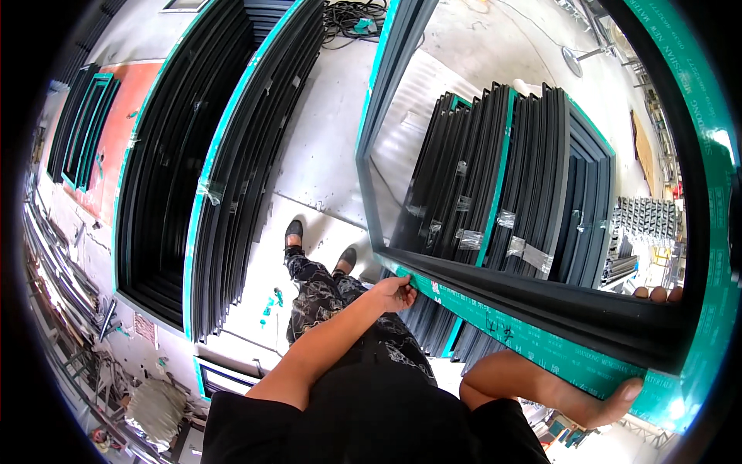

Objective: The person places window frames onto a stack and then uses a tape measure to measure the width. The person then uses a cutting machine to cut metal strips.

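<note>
A large dark window frame (533, 344), its outer face covered in green protective film, is held up in front of me and tilted. My left hand (395, 294) is closed on the frame's lower edge near its left corner, with fingertips against the green film. Near the lower right corner my right hand (614, 404) grips the same side. Its thumb lies on the film, and its fingertips come round to the inner side. Through the frame's opening, a stack of dark frames (495, 185) shows, bound with clear tape and standing on edge.
To my left, long rows of dark frames (255, 162) with green edges stand upright. Smaller frames (85, 131) rest on a reddish sheet (139, 100) farther left. Dark coiled cable (352, 22) lies on the pale floor at the back. Metal profiles (50, 263) line the left side.
</note>
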### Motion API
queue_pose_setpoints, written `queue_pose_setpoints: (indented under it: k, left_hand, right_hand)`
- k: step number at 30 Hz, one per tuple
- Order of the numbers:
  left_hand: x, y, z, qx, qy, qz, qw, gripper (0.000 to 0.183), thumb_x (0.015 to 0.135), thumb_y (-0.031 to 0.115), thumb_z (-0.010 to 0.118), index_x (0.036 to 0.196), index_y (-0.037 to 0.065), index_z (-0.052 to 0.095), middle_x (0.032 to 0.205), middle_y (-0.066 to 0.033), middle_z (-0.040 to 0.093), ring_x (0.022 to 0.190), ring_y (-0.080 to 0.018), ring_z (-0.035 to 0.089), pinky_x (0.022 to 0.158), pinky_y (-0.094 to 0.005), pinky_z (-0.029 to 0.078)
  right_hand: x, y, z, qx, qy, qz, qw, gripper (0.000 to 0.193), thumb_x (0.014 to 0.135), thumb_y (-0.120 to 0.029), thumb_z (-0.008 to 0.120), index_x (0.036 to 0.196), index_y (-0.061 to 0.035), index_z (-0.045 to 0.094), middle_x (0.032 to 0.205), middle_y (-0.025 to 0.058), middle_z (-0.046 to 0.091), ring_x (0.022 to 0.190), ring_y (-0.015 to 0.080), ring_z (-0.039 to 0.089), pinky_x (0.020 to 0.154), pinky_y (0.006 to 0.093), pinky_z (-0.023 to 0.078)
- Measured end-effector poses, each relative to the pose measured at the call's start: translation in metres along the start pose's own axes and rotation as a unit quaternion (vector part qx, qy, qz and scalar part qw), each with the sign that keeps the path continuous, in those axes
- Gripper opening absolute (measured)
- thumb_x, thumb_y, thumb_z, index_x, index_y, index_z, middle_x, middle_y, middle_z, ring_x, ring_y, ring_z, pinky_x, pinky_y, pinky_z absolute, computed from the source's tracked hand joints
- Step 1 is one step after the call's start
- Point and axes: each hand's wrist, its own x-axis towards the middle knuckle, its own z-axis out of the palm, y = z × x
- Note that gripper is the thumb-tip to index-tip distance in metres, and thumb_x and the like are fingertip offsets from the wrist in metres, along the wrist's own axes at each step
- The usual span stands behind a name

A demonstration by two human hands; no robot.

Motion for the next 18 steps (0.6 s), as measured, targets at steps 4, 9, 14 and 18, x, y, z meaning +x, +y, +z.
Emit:
queue_pose_setpoints:
  k: [4, 9, 14, 18]
  left_hand:
    - [-0.004, -0.011, -0.004, -0.046, 0.012, 0.049, 0.998, 0.030, 0.099, 0.023, 0.050, 0.073, 0.007, 0.045, 0.068, -0.0025, 0.045, 0.068, -0.0165, 0.047, 0.060, -0.0285, 0.041]
    - [-0.018, -0.018, -0.012, -0.062, -0.016, 0.102, 0.993, 0.026, 0.098, 0.019, 0.050, 0.075, 0.006, 0.045, 0.069, -0.0034, 0.044, 0.065, -0.0170, 0.045, 0.060, -0.0298, 0.037]
    - [-0.032, -0.007, -0.023, 0.017, 0.016, 0.114, 0.993, 0.016, 0.095, 0.016, 0.053, 0.083, 0.005, 0.051, 0.072, -0.0047, 0.049, 0.067, -0.0193, 0.051, 0.058, -0.0305, 0.039]
    - [-0.032, 0.014, -0.045, 0.157, 0.077, 0.107, 0.979, 0.010, 0.091, 0.014, 0.058, 0.094, 0.005, 0.056, 0.079, -0.0078, 0.057, 0.070, -0.0211, 0.056, 0.057, -0.0320, 0.041]
  right_hand:
    - [-0.005, 0.015, -0.028, -0.183, -0.054, -0.190, 0.963, 0.031, 0.098, -0.020, 0.044, 0.122, -0.0023, 0.041, 0.122, 0.0253, 0.050, 0.106, 0.0414, 0.059, 0.092, 0.0430, 0.055]
    - [-0.010, 0.007, -0.039, -0.211, 0.015, -0.116, 0.970, 0.056, 0.092, -0.036, 0.051, 0.135, -0.0073, 0.031, 0.125, 0.0262, 0.048, 0.107, 0.0389, 0.059, 0.087, 0.0385, 0.057]
    - [-0.008, -0.018, -0.021, -0.185, 0.064, 0.054, 0.979, 0.081, 0.087, -0.048, 0.059, 0.147, -0.0141, 0.017, 0.136, 0.0265, 0.042, 0.115, 0.0382, 0.056, 0.089, 0.0331, 0.057]
    - [0.010, -0.004, -0.028, -0.503, -0.100, -0.334, 0.791, 0.057, 0.096, -0.036, 0.047, 0.143, -0.0132, 0.023, 0.136, 0.0251, 0.043, 0.110, 0.0365, 0.060, 0.087, 0.0307, 0.059]
